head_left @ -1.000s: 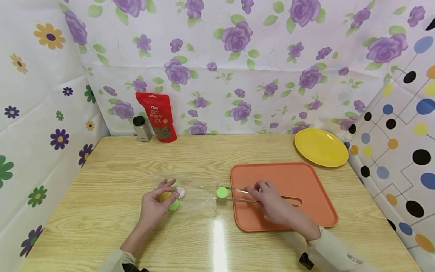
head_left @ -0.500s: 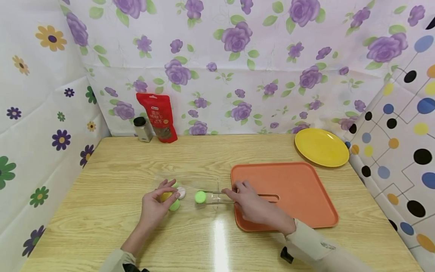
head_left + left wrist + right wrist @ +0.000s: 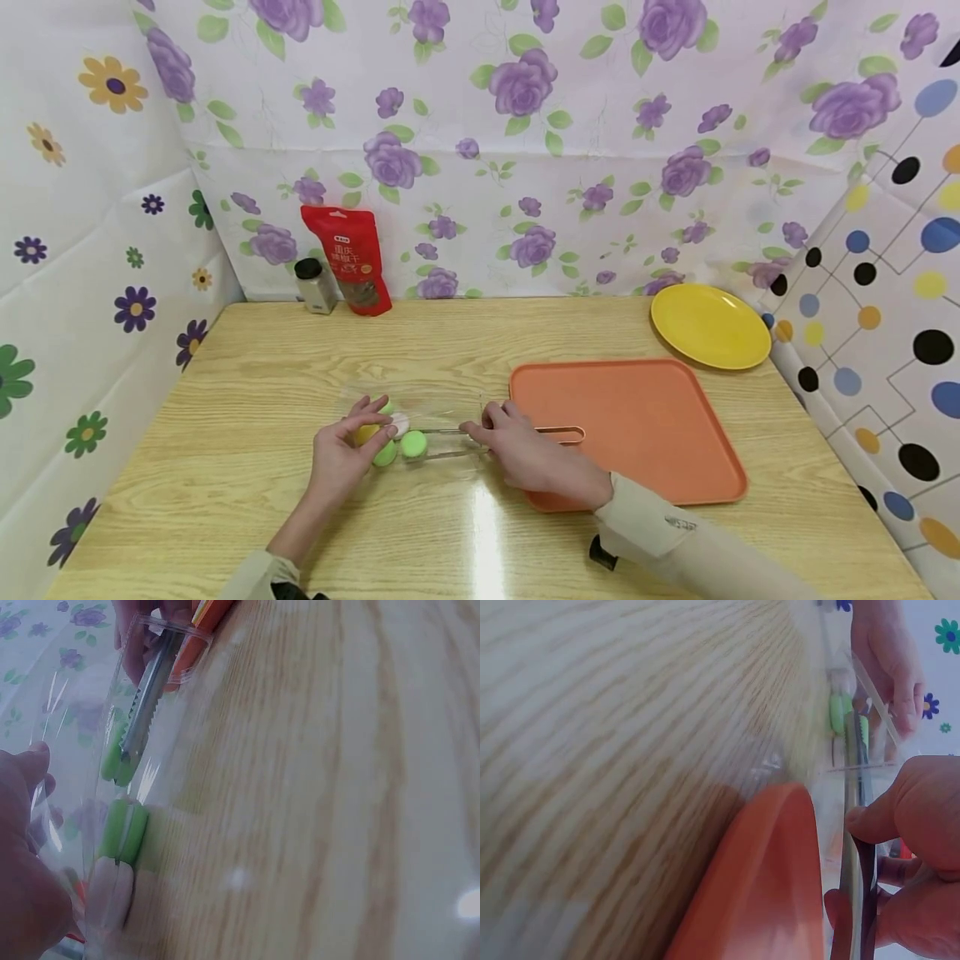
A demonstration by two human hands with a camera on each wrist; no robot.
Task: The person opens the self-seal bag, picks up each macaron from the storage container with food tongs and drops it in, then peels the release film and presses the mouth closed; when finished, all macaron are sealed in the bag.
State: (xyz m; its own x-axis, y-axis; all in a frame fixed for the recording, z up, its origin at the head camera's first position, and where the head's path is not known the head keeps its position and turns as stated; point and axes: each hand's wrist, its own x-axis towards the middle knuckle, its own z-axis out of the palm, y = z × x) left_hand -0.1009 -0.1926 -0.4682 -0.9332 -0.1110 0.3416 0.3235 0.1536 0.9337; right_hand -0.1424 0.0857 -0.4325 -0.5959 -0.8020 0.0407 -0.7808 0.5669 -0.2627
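My left hand (image 3: 343, 450) pinches the upper film of a clear plastic bag (image 3: 442, 400) lying on the table. Inside its left end, partly behind the fingers, sit green, yellow and white macarons (image 3: 401, 423). With my right hand (image 3: 525, 454) I grip metal tongs (image 3: 561, 430) just at the bag's right-hand mouth. The tips reach inside, holding a green macaron (image 3: 414, 444) close beside the others. In the left wrist view, the tongs' toothed tip (image 3: 141, 724) lies along that macaron, near another green macaron (image 3: 124, 832) and a white macaron (image 3: 109, 896).
An orange tray (image 3: 637, 417) lies under and beyond my right hand. Behind it at the right is a yellow plate (image 3: 709, 325). A red pouch (image 3: 348, 260) and a black-capped jar (image 3: 314, 285) stand against the flowered back cloth.
My right hand has moved left, carrying the green macaron in the tongs from the bag's mouth deep inside, up to the other macarons. The left hand has kept its place.
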